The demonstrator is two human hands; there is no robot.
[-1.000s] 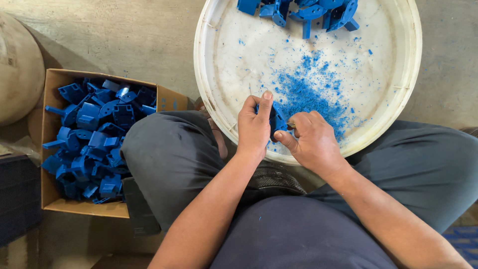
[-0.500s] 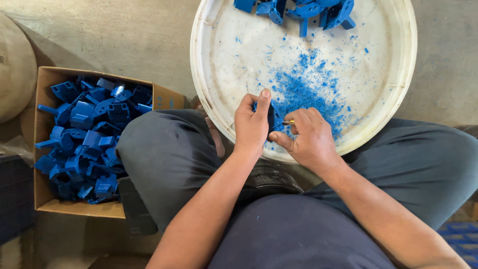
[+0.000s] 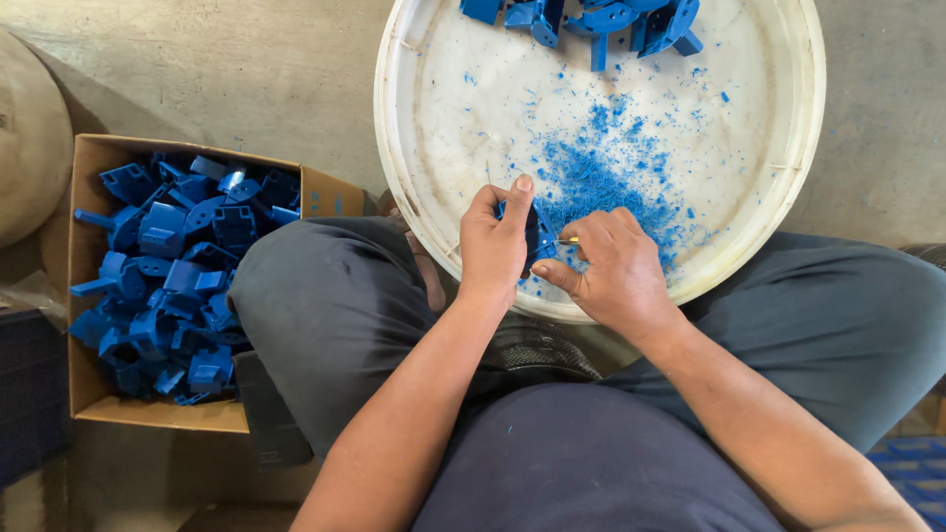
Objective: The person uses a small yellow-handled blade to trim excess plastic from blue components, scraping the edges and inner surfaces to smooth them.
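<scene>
Item: small blue moulded plastic part (image 3: 537,236), held over the near rim of a wide, shallow white round plastic tub (image 3: 798,177), above a scatter of blue plastic shavings (image 3: 611,177). Left hand (image 3: 496,246): grip closed around the part, thumb up along its top edge, fingers curled behind it. Right hand (image 3: 611,271): grip pinched shut on a slim trimming tool (image 3: 569,240), of which only a short pale tip shows, touching the part's right side. Change from the pictures a second and half a second back: both hands sit in almost the same place over the rim, the left thumb now raised higher and the part turned slightly in the grip; judged, trimming of this one piece continues and it is not yet finished. Orientation: the part's long axis runs roughly upright in the view, upper end toward the tub's centre; its exact outline is mostly hidden. Nearby: more untrimmed-looking blue parts (image 3: 591,18) at the tub's far edge; an open brown cardboard box (image 3: 89,158) of blue parts (image 3: 168,266) beside the left knee, on the concrete floor (image 3: 246,79).
</scene>
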